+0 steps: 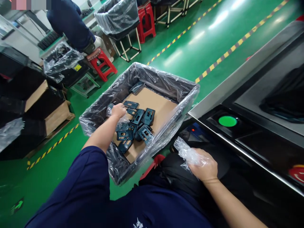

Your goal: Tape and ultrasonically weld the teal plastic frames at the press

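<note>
My left hand [118,110] reaches over the left side of a lined bin, its fingers closed. Thin clear plastic shows on both sides of that fist, seemingly a plastic bag [123,119] held in it. Beneath and beside it, several dark plastic housings [138,117] with rectangular cut-outs lie in a loose pile on brown cardboard [163,106]. The bin [166,76] is black, with a clear liner over its walls. Above my lap, my right hand [205,166] grips a crumpled clear plastic bag [186,152], which sticks out past the thumb.
A machine with a green button [227,121] and metal edge stands on the right. Black boxes [21,133] are stacked at left. Farther back, a person in dark blue [71,25] is at a bench near a red stool [102,63] and another lined bin [117,17].
</note>
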`<act>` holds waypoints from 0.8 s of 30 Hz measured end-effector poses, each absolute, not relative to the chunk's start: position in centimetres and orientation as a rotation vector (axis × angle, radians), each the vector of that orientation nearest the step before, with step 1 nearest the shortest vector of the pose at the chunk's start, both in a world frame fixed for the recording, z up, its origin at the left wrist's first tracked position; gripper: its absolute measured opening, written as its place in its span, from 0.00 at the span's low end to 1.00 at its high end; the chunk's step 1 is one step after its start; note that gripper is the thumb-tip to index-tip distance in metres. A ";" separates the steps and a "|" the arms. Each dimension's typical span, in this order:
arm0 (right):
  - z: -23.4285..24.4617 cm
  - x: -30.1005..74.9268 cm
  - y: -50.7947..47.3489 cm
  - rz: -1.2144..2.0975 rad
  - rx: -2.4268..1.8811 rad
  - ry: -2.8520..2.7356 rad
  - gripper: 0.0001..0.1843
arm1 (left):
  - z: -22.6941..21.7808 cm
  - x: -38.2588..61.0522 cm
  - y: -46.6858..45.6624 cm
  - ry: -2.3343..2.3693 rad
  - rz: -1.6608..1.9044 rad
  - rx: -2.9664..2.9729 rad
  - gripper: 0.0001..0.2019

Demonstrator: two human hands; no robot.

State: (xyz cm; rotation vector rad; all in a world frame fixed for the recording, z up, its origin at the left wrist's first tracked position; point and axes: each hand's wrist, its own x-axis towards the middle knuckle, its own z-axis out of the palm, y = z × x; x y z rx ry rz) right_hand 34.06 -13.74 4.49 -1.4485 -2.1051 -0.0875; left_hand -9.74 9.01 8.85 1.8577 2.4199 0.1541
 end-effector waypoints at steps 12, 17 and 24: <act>4.9 34.2 -12.9 0.029 -1.527 -2.125 0.11 | 1.8 -2.8 15.8 2.386 -0.250 1.655 0.21; 4.8 34.7 -12.9 0.050 -1.553 -2.115 0.13 | 0.3 -2.2 16.9 2.421 -0.333 1.574 0.24; 4.9 34.4 -12.6 0.115 -1.615 -2.107 0.12 | 0.4 -2.3 16.7 2.429 -0.394 1.595 0.18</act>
